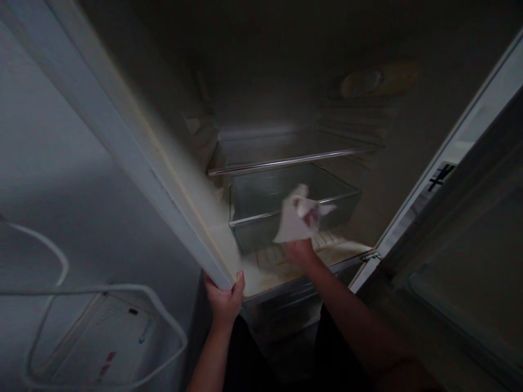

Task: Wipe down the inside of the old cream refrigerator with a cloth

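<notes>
My right hand (301, 250) reaches into an unlit fridge, its fingers closed around a pale, crumpled cloth (295, 224) that partly covers them. The cloth is slightly blurred, in front of the lower glass shelf (265, 193). Below it, the fridge floor (265, 277) has ridges at the back and brownish-yellow stains near its front lip. My left hand (224, 300) grips the lower front edge of the fridge's left side wall (180, 212), with the thumb on the inner side.
An upper shelf (294, 160) with a shiny front trim crosses the interior. A yellowish fitting (378, 80) is on the right wall. At right, the door (469, 272) stands open near a hinge (371, 256). A white cable (163, 316) loops at lower left before a marked white panel (106, 340).
</notes>
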`<state>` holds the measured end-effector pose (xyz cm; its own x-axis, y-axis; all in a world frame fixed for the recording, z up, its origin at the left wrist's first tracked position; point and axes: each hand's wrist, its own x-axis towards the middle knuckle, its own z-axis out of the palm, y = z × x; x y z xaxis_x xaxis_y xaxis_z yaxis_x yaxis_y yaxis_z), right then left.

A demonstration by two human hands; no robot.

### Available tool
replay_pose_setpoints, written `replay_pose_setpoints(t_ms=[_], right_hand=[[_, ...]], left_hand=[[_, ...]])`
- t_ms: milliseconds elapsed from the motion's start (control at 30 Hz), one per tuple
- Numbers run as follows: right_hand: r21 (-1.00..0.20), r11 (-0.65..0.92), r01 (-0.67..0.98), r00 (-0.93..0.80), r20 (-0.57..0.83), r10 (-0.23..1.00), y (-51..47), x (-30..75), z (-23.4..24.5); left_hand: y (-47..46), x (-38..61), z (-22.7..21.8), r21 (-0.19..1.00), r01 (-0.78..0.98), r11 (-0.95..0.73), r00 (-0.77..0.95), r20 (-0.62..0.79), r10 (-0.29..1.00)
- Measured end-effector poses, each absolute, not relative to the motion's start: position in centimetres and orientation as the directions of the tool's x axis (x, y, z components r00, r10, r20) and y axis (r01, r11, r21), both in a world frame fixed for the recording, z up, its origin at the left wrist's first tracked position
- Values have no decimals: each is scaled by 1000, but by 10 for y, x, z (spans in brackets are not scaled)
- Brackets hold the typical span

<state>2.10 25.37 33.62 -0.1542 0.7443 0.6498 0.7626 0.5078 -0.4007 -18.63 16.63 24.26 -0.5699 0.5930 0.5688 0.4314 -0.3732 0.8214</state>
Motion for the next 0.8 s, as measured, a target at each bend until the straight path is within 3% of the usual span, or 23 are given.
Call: replay_pose_setpoints(t_ms=[100,200,300,400,567,700,800], right_hand=[[-265,581,770,-316,632,708,263,-24,374],[-131,637,760,-500,509,701,266,-52,400],[-98,635,766,-534,453,714,276,-45,410],[-130,514,848,-399,482,780,294,4,408],[-258,177,950,13,597,802,323,122,380],[-397,185,899,202,751,628,318,154,335],[-587,275,761,352,730,585,299,125,302]], left_hand=[[166,-187,242,830,427,-358,-560,554,616],[165,-187,242,843,403,-355,-568,535,626],[164,-187,243,841,408,-355,-576,539,614],[163,-187,245,840,424,-338,-574,538,617],[161,-184,249,828,436,-351,-579,557,595],[161,-181,253,825,428,-368,-581,563,587],[163,-181,252,831,421,-365,-579,556,597]])
